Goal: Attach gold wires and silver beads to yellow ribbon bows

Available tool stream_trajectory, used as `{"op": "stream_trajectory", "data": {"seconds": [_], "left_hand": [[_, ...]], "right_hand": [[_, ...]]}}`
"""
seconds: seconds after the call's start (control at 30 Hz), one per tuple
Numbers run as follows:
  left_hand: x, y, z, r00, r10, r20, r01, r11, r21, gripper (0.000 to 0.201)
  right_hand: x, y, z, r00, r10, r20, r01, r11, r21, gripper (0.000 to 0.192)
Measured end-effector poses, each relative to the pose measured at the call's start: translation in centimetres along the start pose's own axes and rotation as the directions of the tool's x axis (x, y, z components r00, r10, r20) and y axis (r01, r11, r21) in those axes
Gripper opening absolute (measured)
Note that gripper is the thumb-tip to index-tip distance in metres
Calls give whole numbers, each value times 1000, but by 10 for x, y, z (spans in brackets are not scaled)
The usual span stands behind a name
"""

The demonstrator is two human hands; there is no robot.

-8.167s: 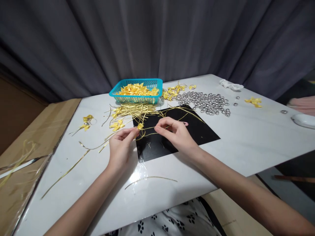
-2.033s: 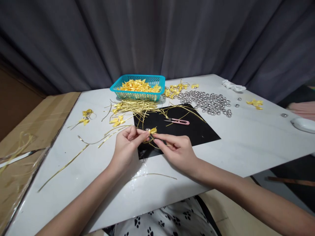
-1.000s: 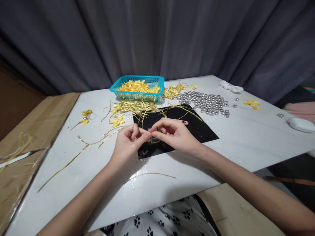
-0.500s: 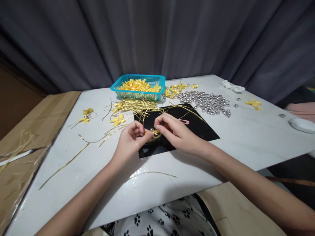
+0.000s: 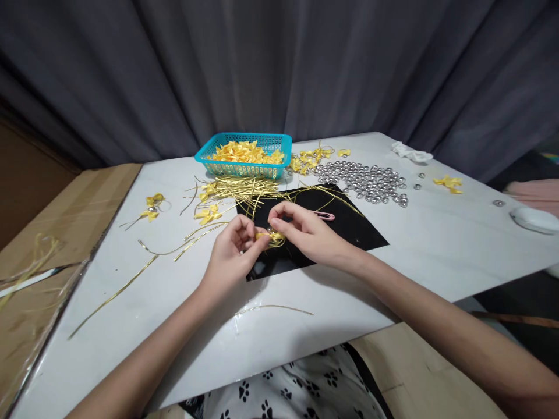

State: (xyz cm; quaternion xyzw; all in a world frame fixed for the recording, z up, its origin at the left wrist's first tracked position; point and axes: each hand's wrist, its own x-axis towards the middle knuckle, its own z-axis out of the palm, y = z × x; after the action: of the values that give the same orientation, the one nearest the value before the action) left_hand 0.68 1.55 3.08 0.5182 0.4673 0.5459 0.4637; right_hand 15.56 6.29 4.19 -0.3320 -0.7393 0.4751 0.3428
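My left hand (image 5: 238,244) pinches a small yellow ribbon bow (image 5: 276,237) between thumb and fingertips, over the black sheet (image 5: 349,233). A silver bead (image 5: 269,230) shows at the bow's middle, and thin gold wire loops below it. Just above the bead, my right hand (image 5: 301,230) has its thumb and forefinger pressed together; what they hold is too small to make out. A pink clip (image 5: 324,216) lies on the black sheet behind my right hand.
Beyond my hands stand a blue basket (image 5: 243,169) of yellow bows and a pile of gold wires (image 5: 248,189). Silver beads (image 5: 371,180) spread to the right, near a white dish (image 5: 535,220). Loose wires and finished-looking bows (image 5: 152,206) lie left. Cardboard (image 5: 105,192) borders the table.
My right fingertips have shifted slightly left and up from the bow's right side to above the bead. More of the bow shows now. My left hand stays on it.
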Motion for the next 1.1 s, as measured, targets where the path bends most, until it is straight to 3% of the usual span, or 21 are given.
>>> {"op": "stream_trajectory", "data": {"seconds": [0.1, 0.17, 0.33, 0.47, 0.6, 0.8, 1.1], "left_hand": [[-1, -1, 0, 998, 52, -26, -52, 998, 22, 33], [-2, 0, 0, 997, 67, -38, -65, 997, 44, 35], [0, 1, -1, 998, 41, -49, -37, 996, 78, 31], [1, -2, -1, 999, 22, -50, -18, 996, 82, 31], [1, -7, -3, 999, 25, -40, -22, 997, 77, 33], [2, -10, -4, 997, 50, -52, -46, 995, 85, 36], [3, -15, -4, 997, 31, -71, -27, 998, 59, 38]], "right_hand": [[1, 0, 0, 996, 93, 3, -93, 992, 85, 12], [1, 0, -1, 996, 88, -8, -87, 995, 47, 14], [4, -3, -4, 989, -141, -51, 126, 965, -231, 9], [8, -5, -4, 977, -204, -65, 178, 942, -285, 10], [11, -7, -2, 990, -128, -62, 116, 979, -167, 11], [18, -8, 1, 996, 52, -72, -35, 973, 226, 9], [27, -24, -5, 984, 116, -135, -54, 917, 395, 12]]}}
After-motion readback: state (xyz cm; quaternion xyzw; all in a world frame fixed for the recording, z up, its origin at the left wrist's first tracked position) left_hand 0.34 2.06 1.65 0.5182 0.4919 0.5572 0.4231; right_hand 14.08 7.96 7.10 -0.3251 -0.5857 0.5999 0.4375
